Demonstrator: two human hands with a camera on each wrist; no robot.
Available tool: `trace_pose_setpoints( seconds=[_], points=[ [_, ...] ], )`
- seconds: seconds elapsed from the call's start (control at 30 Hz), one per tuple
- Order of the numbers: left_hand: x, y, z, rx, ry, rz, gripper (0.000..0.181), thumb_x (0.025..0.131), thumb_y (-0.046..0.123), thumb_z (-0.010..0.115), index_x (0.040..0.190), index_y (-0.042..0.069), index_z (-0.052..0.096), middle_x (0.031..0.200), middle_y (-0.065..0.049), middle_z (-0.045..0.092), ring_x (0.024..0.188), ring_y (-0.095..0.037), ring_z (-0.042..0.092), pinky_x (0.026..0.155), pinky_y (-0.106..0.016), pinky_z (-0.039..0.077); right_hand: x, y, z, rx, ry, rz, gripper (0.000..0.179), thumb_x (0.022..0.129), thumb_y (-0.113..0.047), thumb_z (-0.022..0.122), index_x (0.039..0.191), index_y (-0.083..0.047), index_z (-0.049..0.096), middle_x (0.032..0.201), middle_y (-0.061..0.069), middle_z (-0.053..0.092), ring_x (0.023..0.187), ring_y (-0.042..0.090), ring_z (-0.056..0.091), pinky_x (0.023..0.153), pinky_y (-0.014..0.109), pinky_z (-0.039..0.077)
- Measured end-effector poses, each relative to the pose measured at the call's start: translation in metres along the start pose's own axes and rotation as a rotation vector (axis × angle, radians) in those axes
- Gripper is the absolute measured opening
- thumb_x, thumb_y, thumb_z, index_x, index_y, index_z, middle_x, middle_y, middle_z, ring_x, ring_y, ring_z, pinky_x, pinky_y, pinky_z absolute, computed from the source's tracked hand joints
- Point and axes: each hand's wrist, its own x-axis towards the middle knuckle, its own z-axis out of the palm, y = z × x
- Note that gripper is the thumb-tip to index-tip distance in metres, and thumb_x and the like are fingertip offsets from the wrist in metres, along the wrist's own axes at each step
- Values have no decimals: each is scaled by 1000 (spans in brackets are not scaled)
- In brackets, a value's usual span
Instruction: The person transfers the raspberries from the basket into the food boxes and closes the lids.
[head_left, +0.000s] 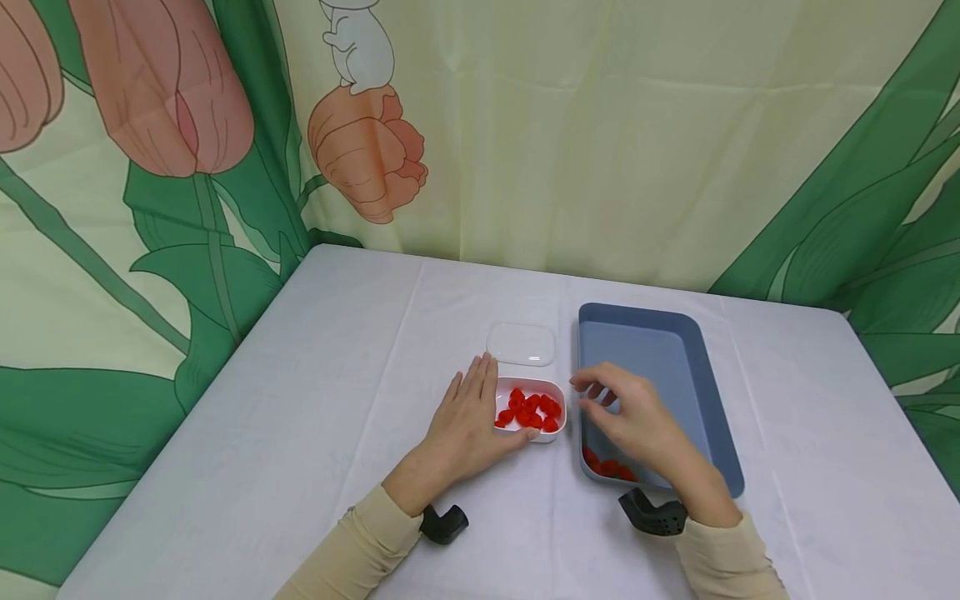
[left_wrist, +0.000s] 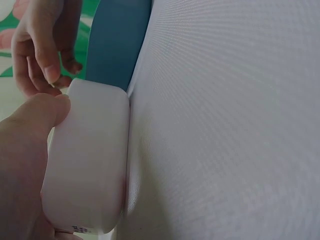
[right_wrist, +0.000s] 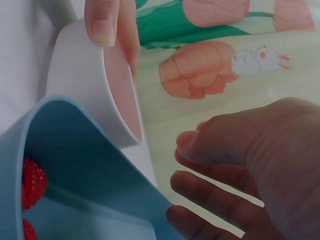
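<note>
A small white box (head_left: 555, 437) holding several red raspberries (head_left: 532, 408) stands on the table. My left hand (head_left: 471, 412) grips the box at its left end, fingers along the side and thumb over the near rim. In the left wrist view the wall of the box (left_wrist: 90, 155) shows below that thumb. My right hand (head_left: 630, 412) is over the left side of a blue tray (head_left: 701, 367), close to the box's right end. Its fingers bend loosely, with thumb and fingertips apart and nothing between them. Raspberries (right_wrist: 33, 184) lie in the tray's near left corner.
Behind the box lies a clear lid (head_left: 521, 343) on the white tablecloth (head_left: 300, 433). The tray's raised rim runs close beside the box's right end. A printed curtain (head_left: 570, 150) hangs at the table's back edge.
</note>
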Motion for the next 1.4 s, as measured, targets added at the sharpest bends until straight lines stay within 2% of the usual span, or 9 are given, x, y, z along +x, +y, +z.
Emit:
trace_pose_setpoints(
  seconds=[0.33, 0.67, 0.9, 1.13, 1.4],
  points=[
    [0, 0, -1, -18, -7, -7, 107, 82, 66, 62, 158, 5, 18, 166, -11, 19, 154, -29, 18, 124, -50, 19, -9, 8, -9, -26, 35, -36, 32, 77, 12, 74, 103, -6, 70, 94, 0, 69, 79, 10, 61, 67, 29, 57],
    [0, 0, 0, -23, 1, -7, 107, 81, 65, 63, 158, 5, 19, 166, -11, 20, 153, -29, 19, 124, -50, 20, -18, 10, -15, -24, -1, -11, 35, 77, 13, 74, 106, -6, 69, 97, 3, 70, 79, 9, 61, 66, 26, 55],
    [0, 0, 1, -16, 9, 5, 107, 81, 65, 63, 157, 3, 20, 165, -12, 21, 153, -30, 20, 123, -51, 21, -28, 17, -19, -33, -47, 18, 34, 78, 12, 73, 107, -6, 69, 98, 3, 71, 78, 6, 61, 65, 22, 53],
    [0, 0, 1, -10, 9, 6, 107, 81, 65, 63, 157, 3, 20, 165, -13, 22, 153, -30, 20, 123, -51, 21, -34, 20, -24, -44, -130, 77, 31, 80, 7, 72, 108, -6, 68, 93, 1, 70, 78, 0, 56, 65, 22, 53],
    [0, 0, 1, -20, 15, 13, 107, 82, 66, 62, 157, 2, 20, 165, -13, 22, 153, -31, 21, 123, -52, 20, -41, 22, -28, -15, -218, 113, 29, 80, 5, 72, 105, -10, 68, 89, -3, 68, 76, -1, 55, 64, 22, 51]
  ],
)
